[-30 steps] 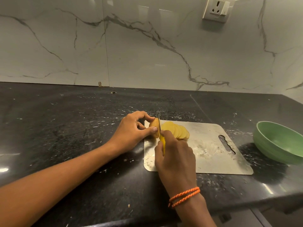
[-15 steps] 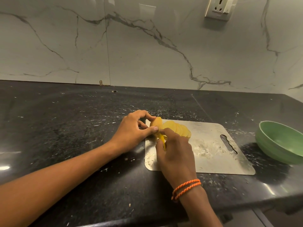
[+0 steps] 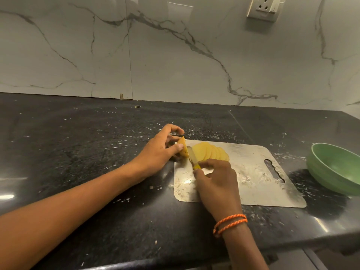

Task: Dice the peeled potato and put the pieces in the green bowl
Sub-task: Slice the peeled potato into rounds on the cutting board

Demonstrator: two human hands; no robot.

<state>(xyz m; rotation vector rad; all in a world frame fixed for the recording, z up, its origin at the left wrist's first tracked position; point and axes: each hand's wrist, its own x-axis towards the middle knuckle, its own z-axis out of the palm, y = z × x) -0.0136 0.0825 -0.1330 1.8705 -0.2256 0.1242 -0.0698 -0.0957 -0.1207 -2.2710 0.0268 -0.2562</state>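
The left hand [image 3: 158, 151] reaches in from the lower left with the forearm stretched across the black speckled stone counter [image 3: 78, 152]. Its thumb and curled fingers pinch the last yellow end piece of the peeled potato [image 3: 182, 147], holding it on edge at the far left corner of the rectangular silver metal cutting board [image 3: 253, 184]. The index finger arches above the piece.

The right hand [image 3: 216, 180] comes up from the bottom edge, wrist bent slightly, with its fingers wrapped round the yellow handle of a small knife [image 3: 192, 157]. The short steel blade points away from the person and lies in the gap between the held end piece and the fan of cut yellow potato slices [image 3: 210, 152]. Whether the blade touches the board cannot be told. Two orange braided bands [image 3: 229, 223] circle the right wrist.

The slices lean on one another in one overlapping row toward the right; about six edges show, though the exact count is unclear. There is one board, with one slotted handle hole near its right end, one knife, and one round green bowl [image 3: 335, 168]. The bowl stands on the counter well apart from the board, at the right edge, and no potato shows in it. A white wall socket [image 3: 263, 8] sits on the marble-patterned wall above.
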